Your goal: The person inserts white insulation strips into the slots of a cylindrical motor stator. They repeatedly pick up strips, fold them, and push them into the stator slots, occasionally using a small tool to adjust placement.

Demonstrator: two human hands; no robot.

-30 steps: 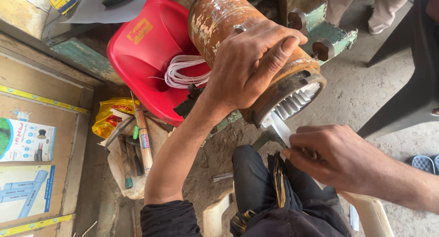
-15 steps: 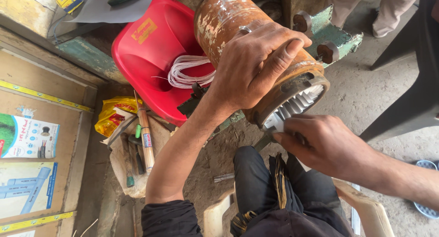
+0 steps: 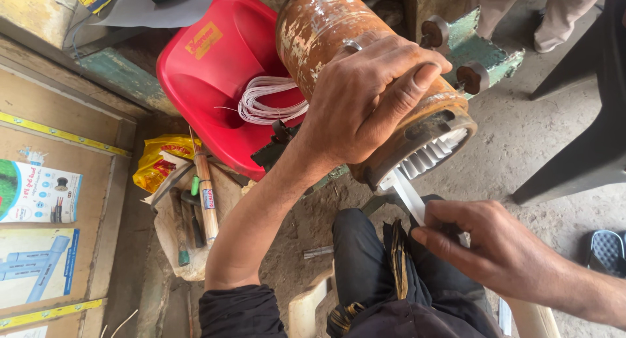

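Centrally: motor housing (image 3: 326, 31), rusty orange cylinder with flaking white paint, tilted, open end facing down toward the person's lap; white slot liners (image 3: 430, 157) visible inside the open end.
Left hand (image 3: 365, 103): spread over the housing's side, fingers curled round it, grip clamped on the metal.
Right hand (image 3: 489, 247): below the open end, fingers pinched on a white paper strip (image 3: 409, 196), whose upper end reaches up to the housing's slots.
Dark trousers (image 3: 391, 273): the person's lap, directly beneath the strip.
Red plastic chair (image 3: 208, 84): behind the housing, holding a coil of white wire (image 3: 267, 103).
Green metal frame (image 3: 476, 48): beside the housing, with round knobs.
Wooden-handled hammer (image 3: 205, 194): left of the forearm, lying among tools on the floor, near a yellow bag (image 3: 156, 159).
Black sandal (image 3: 606, 250): far right on the concrete floor (image 3: 521, 142).
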